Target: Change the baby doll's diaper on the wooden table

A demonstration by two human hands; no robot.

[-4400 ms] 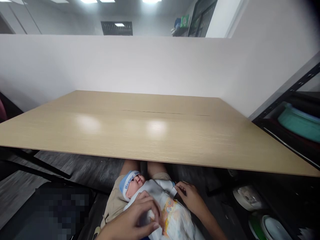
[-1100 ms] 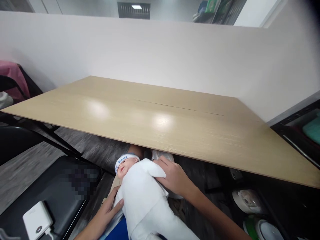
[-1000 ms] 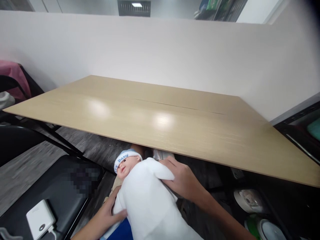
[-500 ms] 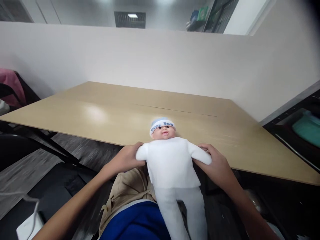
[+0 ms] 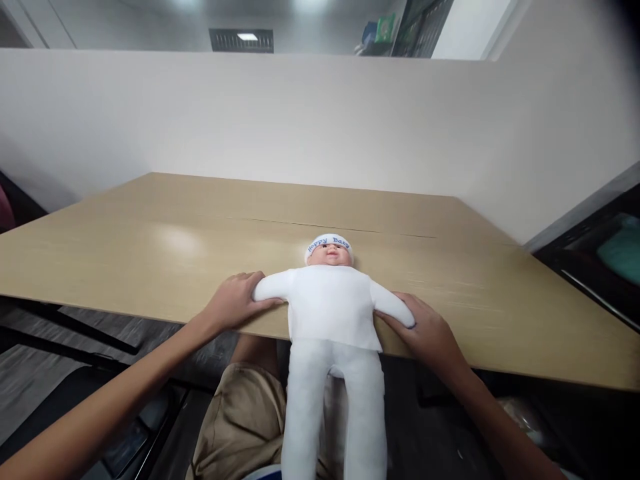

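A baby doll (image 5: 333, 307) in a white top and white trousers lies face up, its head and upper body over the near edge of the wooden table (image 5: 200, 207). Its white cap reads "Happy Baby". The legs hang past the edge above my lap. My left hand (image 5: 241, 299) is closed around the end of the doll's arm on the left side. On the other side, my right hand (image 5: 425, 327) grips the other arm, thumb and fingers around the sleeve. Some fingers of both hands are hidden by the doll's arms.
A pale wall (image 5: 300, 120) with a window opening above stands behind the table. At the right is a dark-framed item (image 5: 595, 247) with something teal inside. A black chair (image 5: 65, 400) stands at lower left.
The doll has moved forward, so more of its body is over the table. Both my hands moved along with it, still holding its arms. The camera view has shifted slightly.
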